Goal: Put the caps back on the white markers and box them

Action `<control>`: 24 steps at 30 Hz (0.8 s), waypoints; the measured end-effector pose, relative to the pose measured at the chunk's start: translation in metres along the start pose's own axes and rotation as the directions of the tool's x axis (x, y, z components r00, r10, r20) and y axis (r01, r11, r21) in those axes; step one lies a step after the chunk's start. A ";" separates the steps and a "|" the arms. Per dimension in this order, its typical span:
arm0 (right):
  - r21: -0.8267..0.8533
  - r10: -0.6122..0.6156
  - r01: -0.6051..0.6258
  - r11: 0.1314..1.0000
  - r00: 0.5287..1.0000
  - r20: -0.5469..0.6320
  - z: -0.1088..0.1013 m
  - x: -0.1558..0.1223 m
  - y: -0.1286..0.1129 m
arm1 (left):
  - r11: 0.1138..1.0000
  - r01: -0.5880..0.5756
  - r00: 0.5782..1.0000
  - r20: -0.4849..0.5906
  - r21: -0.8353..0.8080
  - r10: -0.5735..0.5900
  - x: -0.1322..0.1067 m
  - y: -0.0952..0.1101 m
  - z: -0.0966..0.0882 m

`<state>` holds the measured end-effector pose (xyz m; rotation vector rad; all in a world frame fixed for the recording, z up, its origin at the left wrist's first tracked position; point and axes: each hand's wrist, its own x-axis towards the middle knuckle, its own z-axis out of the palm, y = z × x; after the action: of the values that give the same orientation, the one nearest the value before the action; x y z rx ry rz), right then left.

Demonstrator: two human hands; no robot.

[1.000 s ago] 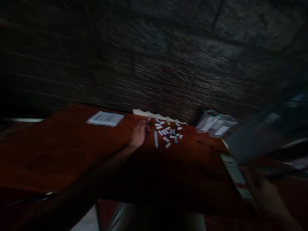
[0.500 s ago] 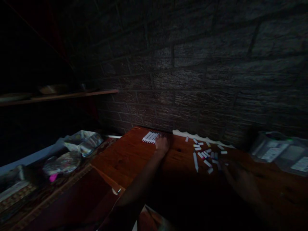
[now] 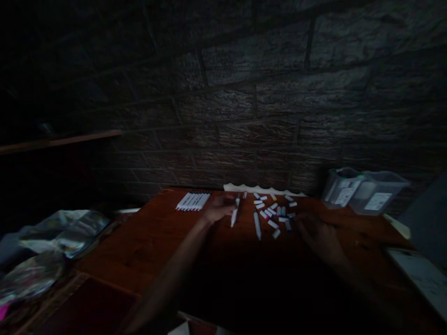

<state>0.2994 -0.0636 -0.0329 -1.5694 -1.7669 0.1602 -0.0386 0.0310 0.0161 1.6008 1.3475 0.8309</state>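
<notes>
My left hand (image 3: 219, 209) is closed on a white marker (image 3: 235, 215), held at a slant above the wooden table (image 3: 150, 237). To its left, several white markers (image 3: 193, 201) lie side by side in a neat row. Another marker (image 3: 257, 225) rests on the wood between my hands. Loose marker caps (image 3: 273, 224), white with coloured ends, are scattered right of it. My right hand (image 3: 319, 237) is low at the right edge of these caps, fingers pointing toward them. Darkness and blur hide whether its fingertips hold anything.
Two clear plastic boxes (image 3: 373, 195) with labels stand at the back right. A pale wavy-edged strip (image 3: 265, 190) runs along the brick wall (image 3: 237, 139). A flat pale-topped object (image 3: 419, 274) lies at the right. Crumpled silvery bags (image 3: 66, 232) are at the left.
My left hand has come away from the marker row toward the right with one marker in it. My right hand stays by the caps. The view has turned right.
</notes>
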 end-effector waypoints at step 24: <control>-0.311 -0.063 0.267 0.912 0.841 0.537 0.061 0.114 -0.072 | 0.665 0.115 0.937 0.303 -0.738 0.175 -0.033 0.017 0.014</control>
<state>0.2099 0.0439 0.0140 -1.7318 -2.4738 0.1783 -0.0256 -0.0052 0.0271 1.0231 0.5715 0.9061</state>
